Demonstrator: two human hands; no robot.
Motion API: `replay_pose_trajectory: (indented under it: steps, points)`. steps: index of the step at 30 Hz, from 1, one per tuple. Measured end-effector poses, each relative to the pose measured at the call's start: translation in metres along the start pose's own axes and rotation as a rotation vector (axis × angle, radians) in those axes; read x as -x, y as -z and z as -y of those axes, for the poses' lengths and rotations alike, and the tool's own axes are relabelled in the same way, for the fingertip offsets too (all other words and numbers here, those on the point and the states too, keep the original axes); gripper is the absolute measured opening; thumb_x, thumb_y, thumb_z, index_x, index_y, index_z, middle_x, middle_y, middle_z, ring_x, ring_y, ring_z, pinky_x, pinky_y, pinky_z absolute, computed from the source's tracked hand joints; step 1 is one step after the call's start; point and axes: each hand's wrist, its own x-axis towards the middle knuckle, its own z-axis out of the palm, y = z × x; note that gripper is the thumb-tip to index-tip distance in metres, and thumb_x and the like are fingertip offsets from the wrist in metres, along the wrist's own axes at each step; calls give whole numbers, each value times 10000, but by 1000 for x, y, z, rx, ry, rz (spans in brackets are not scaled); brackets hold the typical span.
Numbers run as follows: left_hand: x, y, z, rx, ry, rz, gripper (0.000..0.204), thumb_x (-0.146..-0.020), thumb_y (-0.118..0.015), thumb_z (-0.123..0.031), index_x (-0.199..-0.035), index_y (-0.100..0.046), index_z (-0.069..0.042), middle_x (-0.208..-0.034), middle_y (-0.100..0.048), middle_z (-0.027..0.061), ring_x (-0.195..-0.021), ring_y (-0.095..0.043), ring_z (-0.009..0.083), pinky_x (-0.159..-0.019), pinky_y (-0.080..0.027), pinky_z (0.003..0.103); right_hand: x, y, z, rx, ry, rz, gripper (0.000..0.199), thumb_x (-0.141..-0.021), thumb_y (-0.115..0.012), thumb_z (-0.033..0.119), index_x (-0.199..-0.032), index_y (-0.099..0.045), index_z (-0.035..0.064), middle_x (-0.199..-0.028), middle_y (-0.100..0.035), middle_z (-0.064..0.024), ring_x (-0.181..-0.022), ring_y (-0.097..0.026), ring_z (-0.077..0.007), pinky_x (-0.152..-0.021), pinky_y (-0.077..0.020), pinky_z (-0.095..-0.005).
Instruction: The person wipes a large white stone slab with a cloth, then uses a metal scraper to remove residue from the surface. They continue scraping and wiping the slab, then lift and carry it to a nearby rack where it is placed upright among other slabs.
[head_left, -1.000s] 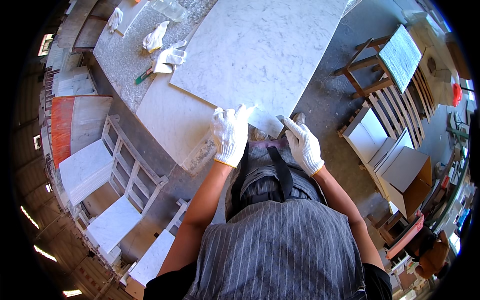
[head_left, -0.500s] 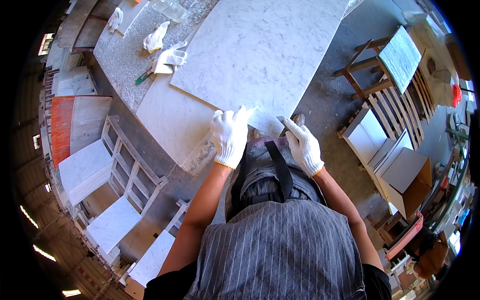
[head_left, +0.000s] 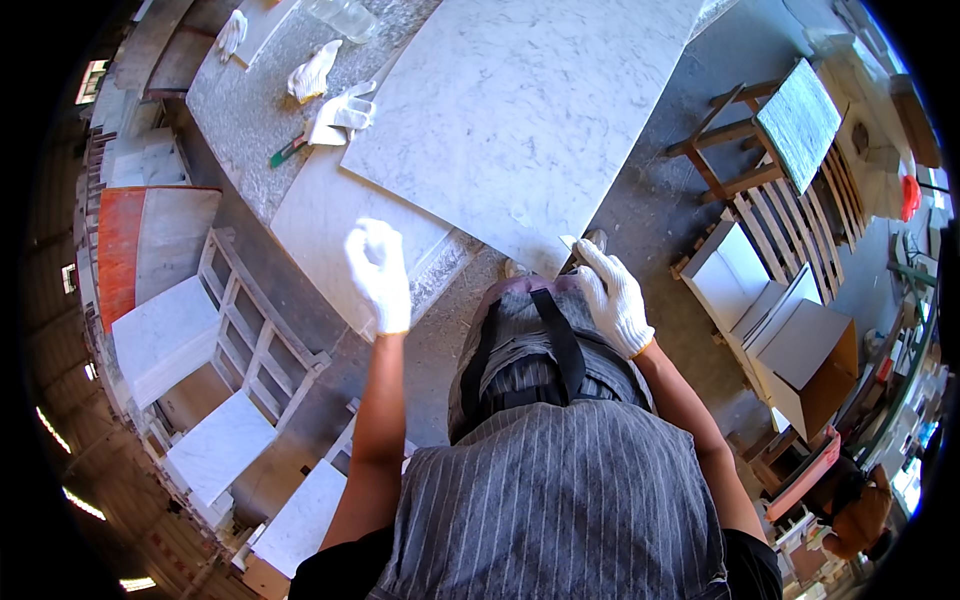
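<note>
Left hand (head_left: 380, 275) has swung left of the near corner of the marble slab (head_left: 500, 130), loosely curled, seemingly empty; right hand (head_left: 612, 300) grips a thin blade (head_left: 568, 242) at that corner, best kept shallow against scratching.

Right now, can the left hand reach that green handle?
Probably yes, with a stretch: the left hand looks empty and nothing stands between it and the green handle, though a white glove seems to lie over the other end.
</note>
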Motion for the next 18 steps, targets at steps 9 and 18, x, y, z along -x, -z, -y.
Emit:
replay_pose_trajectory:
  steps: [9,18]
  points:
    - [-84,84,78,-108,19,-198,311,-871,-746,-144,-1056,-530,-19,-996,-605,65,-933,-572,156,-854,-479,329,4,-7,17,-406,-264,179,476,-983,-533,65,-1448,-460,-1,-944,-607,-61,-784,-539,-112,-742,-485,-258]
    - [-71,74,74,-225,-64,-254,283,-844,-755,-144,-1008,-576,2,-987,-613,73,-944,-593,174,-853,-490,348,0,3,32,-617,-251,488,212,-980,-568,96,-1136,-623,-37,-807,-588,-25,-734,-546,-104,-693,-488,-266]
